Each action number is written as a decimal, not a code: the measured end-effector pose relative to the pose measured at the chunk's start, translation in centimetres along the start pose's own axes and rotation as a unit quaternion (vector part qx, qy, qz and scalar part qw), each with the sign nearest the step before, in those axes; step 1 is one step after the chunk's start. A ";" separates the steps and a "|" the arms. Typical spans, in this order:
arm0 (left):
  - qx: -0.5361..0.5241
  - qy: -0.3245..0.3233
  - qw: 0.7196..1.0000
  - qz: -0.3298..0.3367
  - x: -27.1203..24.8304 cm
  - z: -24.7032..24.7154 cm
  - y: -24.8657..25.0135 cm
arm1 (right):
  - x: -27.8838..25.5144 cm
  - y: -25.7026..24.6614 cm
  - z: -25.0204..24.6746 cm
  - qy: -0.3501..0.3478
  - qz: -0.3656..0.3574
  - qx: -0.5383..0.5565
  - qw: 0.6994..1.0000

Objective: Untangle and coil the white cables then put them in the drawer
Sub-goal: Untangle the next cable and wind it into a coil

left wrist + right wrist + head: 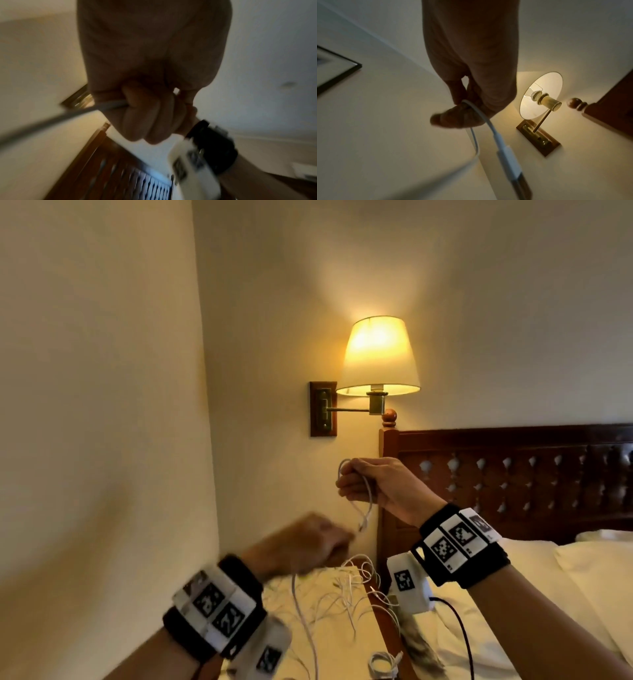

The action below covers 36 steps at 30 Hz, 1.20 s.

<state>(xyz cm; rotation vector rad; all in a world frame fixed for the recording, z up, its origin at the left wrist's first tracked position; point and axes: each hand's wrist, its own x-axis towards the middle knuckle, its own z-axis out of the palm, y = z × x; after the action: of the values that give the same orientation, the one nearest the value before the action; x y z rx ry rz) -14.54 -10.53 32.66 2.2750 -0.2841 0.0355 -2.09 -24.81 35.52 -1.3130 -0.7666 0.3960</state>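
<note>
My right hand (359, 484) is raised in front of the wall and grips a few loops of white cable (370, 501), whose plug end dangles below it. In the right wrist view the fingers (467, 108) pinch that cable (488, 121), and its white connector (510, 162) hangs down. Lower and to the left, my left hand (308, 546) is blurred; it holds a strand (301, 611) that runs down to the nightstand. The left wrist view shows a fist (145, 101) curled round this strand (102, 106). A tangle of white cables (342, 587) lies on the nightstand (329, 642). No drawer is in view.
One small coiled white cable (382, 662) lies at the nightstand's near right. A lit wall lamp (376, 357) hangs above. The dark wooden headboard (513, 467) and the bed with pillows (582, 570) fill the right. A bare wall closes the left.
</note>
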 end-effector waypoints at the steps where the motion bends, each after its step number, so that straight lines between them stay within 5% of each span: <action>1: 0.021 0.053 0.997 0.049 0.2 -1.0 1.2 | -0.3 -0.1 0.2 -0.002 -0.001 -0.012 1.000; 4: 0.107 0.174 0.966 0.162 0.8 -3.2 2.7 | -1.0 -0.4 0.7 -0.015 -0.018 -0.056 0.998; 8: 0.169 0.302 0.909 0.231 2.3 -3.9 2.1 | -1.1 -0.8 1.3 -0.033 -0.035 -0.051 0.998; 16: 0.191 0.385 0.876 0.217 4.5 -4.1 -0.4 | -1.2 0.4 1.7 -0.054 -0.012 0.040 0.998; 22: 0.186 0.397 0.878 0.194 5.0 -4.0 -1.7 | -0.9 0.5 2.1 -0.075 0.033 0.089 0.993; 29: 0.069 0.334 0.927 0.157 4.9 -3.8 -5.4 | -0.5 -0.1 1.5 -0.080 0.058 0.226 0.969; 32: -0.036 0.300 0.950 0.083 3.5 -2.3 -9.2 | -0.5 -1.1 0.1 -0.070 0.043 0.285 0.955; 36: 0.047 0.216 0.974 0.037 2.0 -0.2 -11.4 | -0.1 -1.9 -1.1 -0.019 0.031 0.256 0.966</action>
<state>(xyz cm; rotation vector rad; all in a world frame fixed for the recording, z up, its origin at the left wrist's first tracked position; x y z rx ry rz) -10.14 -3.49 24.57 2.2775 -0.1377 0.5865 -1.69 -26.10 37.27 -0.8451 -0.6029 0.6244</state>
